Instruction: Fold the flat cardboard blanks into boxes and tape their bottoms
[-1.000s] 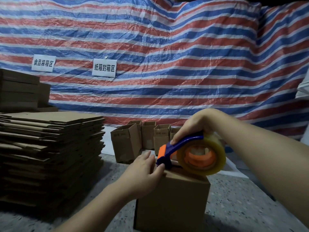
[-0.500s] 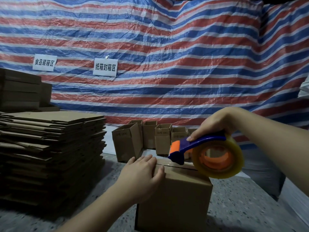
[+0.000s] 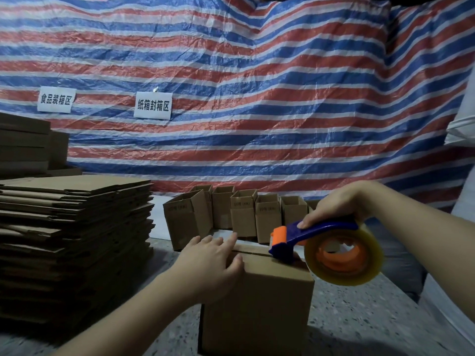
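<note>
Here, the left hand lies palm down on the near left corner of the cardboard box, which stands on the speckled floor; its fingers are straight and spread over the top flaps, the thumb hooked down the front face. The right hand reaches in from the right, fingers curled round the blue handle of the tape dispenser, whose orange-tipped nose touches the box top at its flap seam. The clear tape roll hangs past the box's right edge. The box's bottom is cut off by the frame edge. Left stands a stack of flat blanks; behind, a row of folded boxes, their printing too small to read
</note>
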`<state>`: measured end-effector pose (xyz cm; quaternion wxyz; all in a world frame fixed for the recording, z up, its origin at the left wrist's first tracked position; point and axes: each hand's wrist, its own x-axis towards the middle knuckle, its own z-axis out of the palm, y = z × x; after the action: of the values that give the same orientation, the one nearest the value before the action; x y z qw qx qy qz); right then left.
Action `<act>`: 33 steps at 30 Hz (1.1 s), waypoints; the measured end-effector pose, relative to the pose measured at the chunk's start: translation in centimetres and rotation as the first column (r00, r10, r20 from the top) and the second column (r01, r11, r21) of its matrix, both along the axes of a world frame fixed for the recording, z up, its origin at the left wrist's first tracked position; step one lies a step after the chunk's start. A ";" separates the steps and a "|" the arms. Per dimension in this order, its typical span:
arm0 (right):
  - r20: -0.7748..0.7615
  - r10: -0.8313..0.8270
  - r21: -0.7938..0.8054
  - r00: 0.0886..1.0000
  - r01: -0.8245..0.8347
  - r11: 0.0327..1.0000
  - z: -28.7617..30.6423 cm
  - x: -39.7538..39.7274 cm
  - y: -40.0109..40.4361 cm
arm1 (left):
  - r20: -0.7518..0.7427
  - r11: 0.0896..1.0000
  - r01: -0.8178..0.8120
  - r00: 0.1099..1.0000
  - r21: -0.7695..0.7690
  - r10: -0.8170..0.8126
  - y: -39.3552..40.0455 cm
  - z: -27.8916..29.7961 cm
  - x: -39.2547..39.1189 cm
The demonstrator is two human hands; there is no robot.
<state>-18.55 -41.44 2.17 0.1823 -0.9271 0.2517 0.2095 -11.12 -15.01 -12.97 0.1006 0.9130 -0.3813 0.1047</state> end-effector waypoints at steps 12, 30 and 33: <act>-0.006 0.005 0.016 1.000 -0.005 1.000 0.1 0.5 -0.3 | 0.024 0.982 0.177 0.983 0.067 -0.179 -4.5 0.4 -0.4; -0.042 -0.021 0.090 0.999 0.025 0.996 -1.3 -2.0 -5.2 | -0.002 0.973 0.164 0.986 0.165 -0.166 -4.6 1.0 -0.5; -0.040 -0.014 0.103 0.999 0.018 0.994 -1.3 -2.0 -5.2 | 0.040 0.962 0.226 0.971 0.153 -0.234 -6.1 1.6 -1.5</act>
<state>-20.59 -46.62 0.83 0.2268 -0.9100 0.2514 0.2391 -12.61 -21.13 -11.35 0.0332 0.8640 -0.4942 0.0902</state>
